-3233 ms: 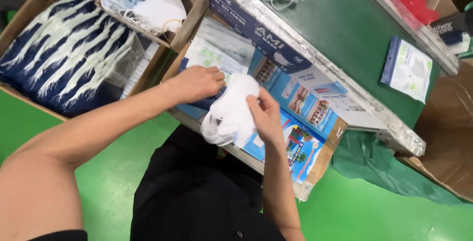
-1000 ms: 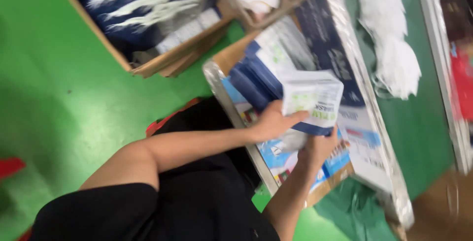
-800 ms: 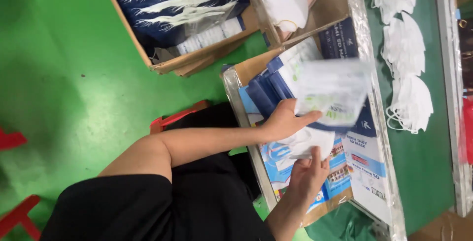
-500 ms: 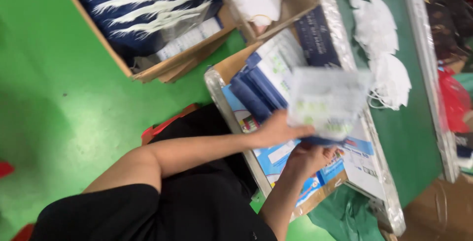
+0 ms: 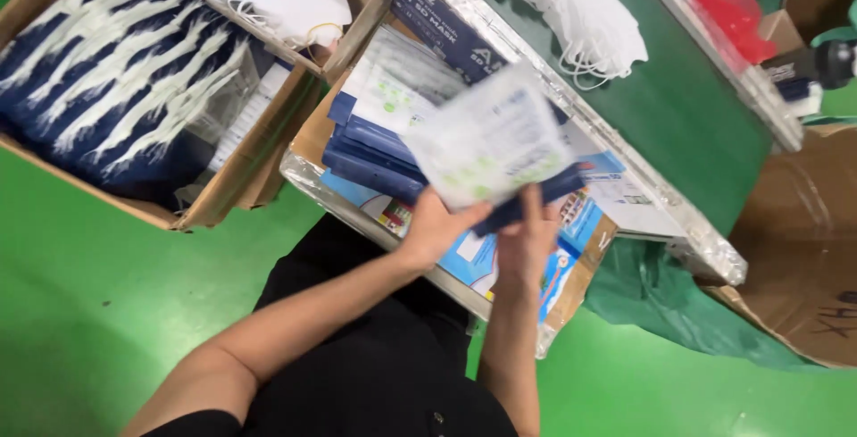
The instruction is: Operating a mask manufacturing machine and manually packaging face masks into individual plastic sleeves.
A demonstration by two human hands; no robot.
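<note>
My left hand [image 5: 435, 221] and my right hand [image 5: 528, 233] both grip a flat white packet with green print and a dark blue back [image 5: 489, 147], tilted up above a cardboard tray [image 5: 308, 133] on my lap. The packet is blurred. Under it in the tray lie dark blue flat packets [image 5: 370, 153] and more white printed packets [image 5: 402, 80]. The tray's bottom shows colourful printed sheets [image 5: 571, 223].
A cardboard box of dark blue and white packed goods [image 5: 134, 80] stands at the left. A smaller box with white masks [image 5: 299, 4] sits behind it. White masks [image 5: 594, 31] lie on the green belt [image 5: 678, 107]. A brown carton [image 5: 803, 249] and green cloth [image 5: 661, 299] are at the right.
Three seconds ago my hands held a white mask over the tray. Now they hold a printed packet, lifted and turned above the tray. The camera view has swung about.
</note>
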